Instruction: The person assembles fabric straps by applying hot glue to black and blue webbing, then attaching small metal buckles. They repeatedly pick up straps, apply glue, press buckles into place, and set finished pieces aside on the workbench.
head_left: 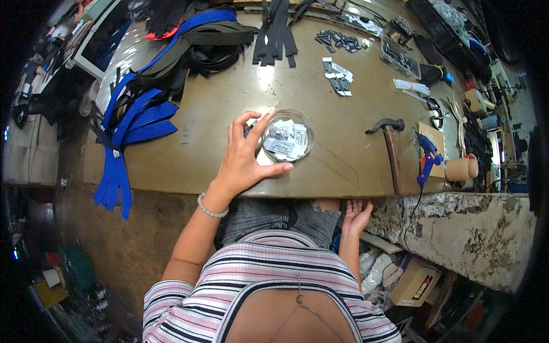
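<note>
My left hand (243, 154), with a beaded bracelet at the wrist, curves around the left side of a round clear container (313, 137). Its thumb lies along the near rim and the fingers along the far-left side. Inside the container is a pile of small white printed labels (287, 140). A small dark piece (250, 128) shows between the fingers and the container. My right hand (355, 216) is low at the table's front edge, palm up with fingers stretched out. Its fingertips are partly hidden by the edge, and nothing shows in it.
Blue straps (146, 120) and black straps (211, 48) lie at the left. A hammer (391, 148), a blue glue gun (428, 157) and a cardboard roll (461, 169) lie at the right. Loose labels (338, 77), small black pieces (340, 41) and a clear bin (400, 60) sit farther back.
</note>
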The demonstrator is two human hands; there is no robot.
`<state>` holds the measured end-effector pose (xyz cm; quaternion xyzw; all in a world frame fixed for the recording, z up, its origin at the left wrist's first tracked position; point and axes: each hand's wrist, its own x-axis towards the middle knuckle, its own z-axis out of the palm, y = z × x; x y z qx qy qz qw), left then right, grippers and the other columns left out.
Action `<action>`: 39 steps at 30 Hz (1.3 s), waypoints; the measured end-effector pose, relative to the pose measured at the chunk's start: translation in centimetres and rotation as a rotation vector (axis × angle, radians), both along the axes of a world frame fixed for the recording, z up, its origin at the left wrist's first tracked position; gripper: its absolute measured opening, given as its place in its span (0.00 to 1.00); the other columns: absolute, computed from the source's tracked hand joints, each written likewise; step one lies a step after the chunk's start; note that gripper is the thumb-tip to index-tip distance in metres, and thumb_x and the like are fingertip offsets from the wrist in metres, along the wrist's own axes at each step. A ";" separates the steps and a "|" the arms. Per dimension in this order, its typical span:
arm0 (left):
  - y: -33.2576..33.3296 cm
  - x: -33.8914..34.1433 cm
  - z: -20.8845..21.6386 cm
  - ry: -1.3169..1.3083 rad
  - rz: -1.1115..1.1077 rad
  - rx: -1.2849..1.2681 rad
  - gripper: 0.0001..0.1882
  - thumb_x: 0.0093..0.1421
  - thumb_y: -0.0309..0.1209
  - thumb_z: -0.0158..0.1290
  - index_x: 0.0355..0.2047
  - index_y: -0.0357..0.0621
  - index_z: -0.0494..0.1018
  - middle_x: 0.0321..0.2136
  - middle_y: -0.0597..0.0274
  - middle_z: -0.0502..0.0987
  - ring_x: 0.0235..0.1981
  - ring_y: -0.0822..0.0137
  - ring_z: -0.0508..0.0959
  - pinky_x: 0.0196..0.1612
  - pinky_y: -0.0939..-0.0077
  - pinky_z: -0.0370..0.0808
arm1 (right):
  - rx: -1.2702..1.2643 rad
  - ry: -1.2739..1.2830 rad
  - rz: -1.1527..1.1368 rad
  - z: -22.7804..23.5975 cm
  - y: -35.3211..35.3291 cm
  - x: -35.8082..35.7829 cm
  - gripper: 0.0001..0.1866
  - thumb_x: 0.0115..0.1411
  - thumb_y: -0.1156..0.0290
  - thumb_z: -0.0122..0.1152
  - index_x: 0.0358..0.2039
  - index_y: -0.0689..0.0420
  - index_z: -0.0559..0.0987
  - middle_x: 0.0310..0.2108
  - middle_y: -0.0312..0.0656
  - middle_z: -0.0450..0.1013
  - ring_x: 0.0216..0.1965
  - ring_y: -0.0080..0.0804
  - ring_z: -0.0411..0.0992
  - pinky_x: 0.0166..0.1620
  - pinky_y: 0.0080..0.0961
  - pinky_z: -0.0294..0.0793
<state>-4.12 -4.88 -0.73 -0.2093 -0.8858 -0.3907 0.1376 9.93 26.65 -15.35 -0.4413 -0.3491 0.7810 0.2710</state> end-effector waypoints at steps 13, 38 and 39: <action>-7.2 -4.3 -1.6 -1.262 -0.202 2.236 0.33 0.72 0.57 0.34 0.57 0.42 0.70 0.17 0.72 0.59 0.16 0.78 0.56 0.18 0.83 0.54 | -0.180 0.218 0.085 -5.3 1.3 -5.5 0.37 0.68 0.41 0.37 0.64 0.57 0.66 0.64 0.48 0.63 0.62 0.51 0.63 0.64 0.51 0.63; -9.7 -11.3 -1.7 -0.980 -0.305 1.929 0.14 0.67 0.41 0.52 0.30 0.44 0.73 0.16 0.73 0.49 0.17 0.77 0.49 0.20 0.79 0.49 | -0.150 0.125 -0.095 -6.6 0.8 0.0 0.29 0.71 0.44 0.41 0.62 0.50 0.66 0.59 0.39 0.66 0.60 0.40 0.63 0.63 0.39 0.62; -9.9 -11.4 -1.8 -0.963 -0.315 1.872 0.14 0.68 0.40 0.52 0.30 0.43 0.73 0.16 0.73 0.49 0.17 0.77 0.49 0.20 0.79 0.48 | -0.157 0.036 -0.100 -6.6 0.7 1.4 0.30 0.69 0.41 0.44 0.61 0.49 0.67 0.56 0.39 0.68 0.57 0.39 0.66 0.60 0.39 0.66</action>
